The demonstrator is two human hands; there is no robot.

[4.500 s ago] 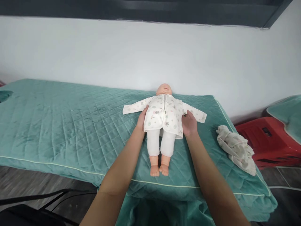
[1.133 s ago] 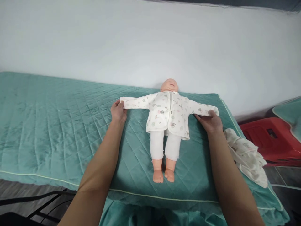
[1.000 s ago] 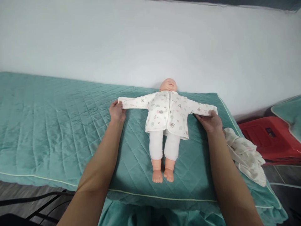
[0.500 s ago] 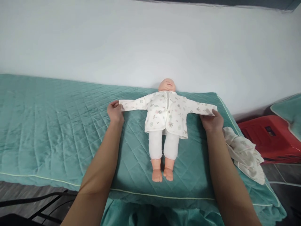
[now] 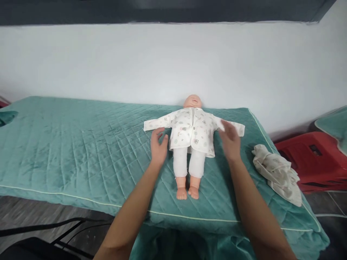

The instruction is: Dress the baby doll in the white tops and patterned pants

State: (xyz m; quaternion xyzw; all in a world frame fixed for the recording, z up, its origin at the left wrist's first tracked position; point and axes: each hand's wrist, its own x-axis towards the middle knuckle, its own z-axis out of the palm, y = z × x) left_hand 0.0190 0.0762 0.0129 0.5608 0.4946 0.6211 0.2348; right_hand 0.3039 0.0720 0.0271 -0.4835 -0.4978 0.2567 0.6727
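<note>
A baby doll lies on its back with its head toward the wall and its bare feet toward me. It wears a white printed jacket, with both sleeves spread out sideways, and white leggings. My left hand is open just below the sleeve on the left, fingers apart and nothing in them. Over the sleeve on the right is my right hand, open and slightly blurred, hiding part of that sleeve. I cannot tell whether it touches the cloth.
The doll lies on a green quilted bed cover with pale piping along its edge. A crumpled white printed cloth rests near the right edge. Beyond it stands a red plastic object. A white wall rises behind the bed.
Both hands have let go of the sleeve ends and moved inward toward the doll's body. The sleeves stay spread. The view has tilted up, showing more of the dark band above the wall.
</note>
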